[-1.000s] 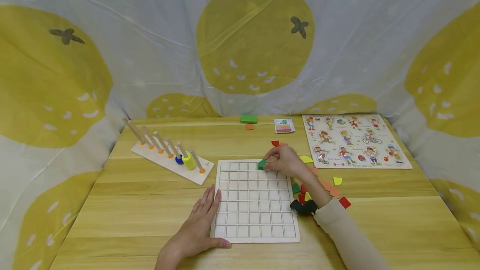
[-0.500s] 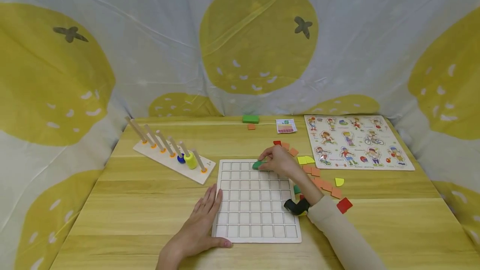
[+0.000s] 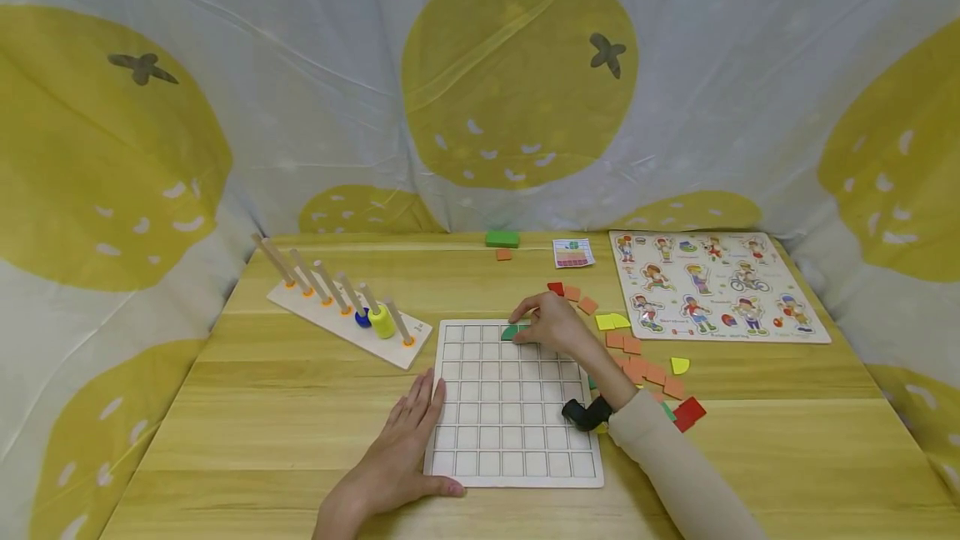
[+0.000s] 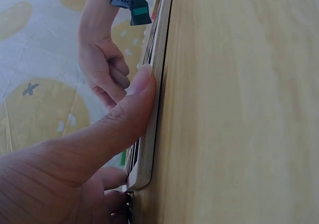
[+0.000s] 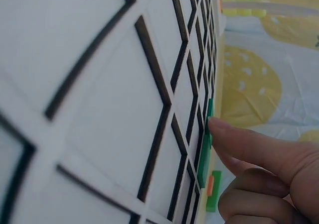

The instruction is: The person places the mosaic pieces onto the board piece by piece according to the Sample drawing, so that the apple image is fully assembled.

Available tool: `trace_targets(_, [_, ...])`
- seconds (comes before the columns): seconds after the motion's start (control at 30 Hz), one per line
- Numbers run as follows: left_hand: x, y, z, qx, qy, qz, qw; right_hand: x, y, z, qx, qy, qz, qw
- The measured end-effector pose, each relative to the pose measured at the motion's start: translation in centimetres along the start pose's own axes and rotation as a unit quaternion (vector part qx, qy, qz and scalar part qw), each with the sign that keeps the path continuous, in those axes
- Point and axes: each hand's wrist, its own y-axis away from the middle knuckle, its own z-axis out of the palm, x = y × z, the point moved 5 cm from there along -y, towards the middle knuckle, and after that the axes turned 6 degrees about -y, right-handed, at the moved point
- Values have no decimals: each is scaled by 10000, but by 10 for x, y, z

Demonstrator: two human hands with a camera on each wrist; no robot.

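Observation:
A white grid board [image 3: 490, 415] with recessed squares lies flat on the table. My left hand [image 3: 401, 448] rests along its left side with fingers extended, the thumb at the near left corner. In the left wrist view the thumb [image 4: 134, 102] lies against the board's edge. At the far row, my right hand [image 3: 551, 323] pinches a small green quarter-round tile [image 3: 522, 330] between thumb and index finger. Another green tile [image 3: 509, 332] lies just left of it in the same row. The right wrist view shows a fingertip on the green tiles [image 5: 205, 159], the other fingers curled.
Right of the board lie loose orange tiles [image 3: 654, 373], yellow tiles [image 3: 611, 322] and red tiles [image 3: 689, 413]. A pattern card [image 3: 573, 253] and green block [image 3: 502, 238] stand behind. A peg stand [image 3: 345, 323] is at left, a picture puzzle [image 3: 701, 286] at right.
My right hand has moved slightly left along the far row with the green tile work, and two green tiles now show side by side there. The left hand stays in place.

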Motion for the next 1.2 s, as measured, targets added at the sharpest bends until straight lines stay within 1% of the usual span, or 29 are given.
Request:
trace_targets(0.27, [1,0,0,20,-14,9,10000,2,3,-2,28,42,-92,9999])
trace_targets(0.43, [2,-1,1,-7,-14,12,10000,6,10,-10,75,55,-184,9998])
trace_targets(0.63, [1,-1,1,0,-20,-6,10000,19,24,-34,234,24,-232,9995])
trace_targets(0.93, [-1,-1,1,-52,22,-51,10000,47,44,-72,357,-267,42,9990])
trace_targets(1.1, [-1,-1,1,-51,6,-32,10000,57,51,-90,487,-106,210,9985])
trace_targets(1.2, [0,-1,0,-45,17,-19,10000,61,55,-96,496,-16,295,9983])
